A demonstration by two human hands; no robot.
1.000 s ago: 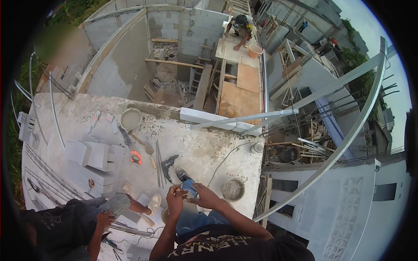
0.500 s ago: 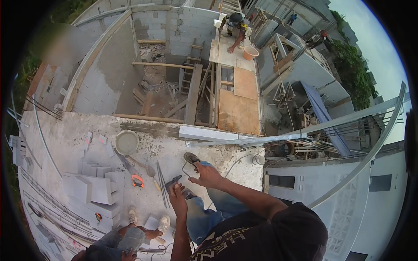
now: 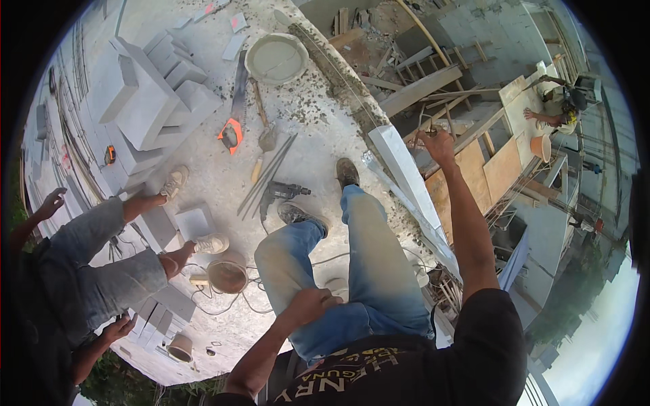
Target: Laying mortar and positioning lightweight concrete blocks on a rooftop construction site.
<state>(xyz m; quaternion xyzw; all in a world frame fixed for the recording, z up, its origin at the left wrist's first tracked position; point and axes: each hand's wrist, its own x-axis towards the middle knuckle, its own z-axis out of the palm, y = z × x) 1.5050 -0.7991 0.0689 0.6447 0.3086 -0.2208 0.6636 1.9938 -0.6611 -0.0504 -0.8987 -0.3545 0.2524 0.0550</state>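
Two hands, well apart; my left hand (image 3: 313, 302) is clenched against my jeans thigh (image 3: 298, 271); the power drill (image 3: 281, 194) lies on the concrete slab (image 3: 318, 128) beside my shoes; farther out, my right hand (image 3: 437, 144) grasps a bent wire piece (image 3: 426, 128) above the long white block (image 3: 405, 172).

Beside the round mortar pan (image 3: 275, 58) lie an orange-handled saw (image 3: 232, 128), trowel (image 3: 266, 137) and grey blocks (image 3: 145, 101).
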